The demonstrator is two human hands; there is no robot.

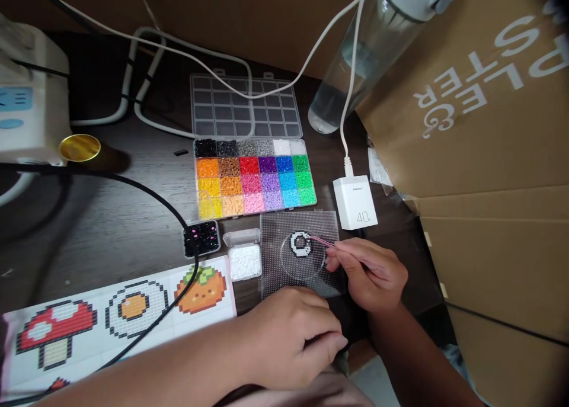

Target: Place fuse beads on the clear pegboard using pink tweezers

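My right hand [373, 271] is closed around a pair of pink tweezers [323, 241]. Their tips reach the right side of a small black and white bead ring [294, 252] on the clear pegboard [271, 226]. A round clear outline surrounds the ring on the board. My left hand [297, 339] rests at the board's lower edge in a loose fist, thumb against the curled fingers, with nothing visible in it. Left of the board is a small open box of white beads [245, 262]. Beside that sits a box of black beads [207, 241] with a few pink ones.
Behind the board lies a sorted bead case [251, 185] with its lid open. A white charger [355, 202], a water bottle [360, 63] and cardboard [471, 158] stand to the right. A pattern sheet [169, 271] lies at left, crossed by a black cable [164, 201].
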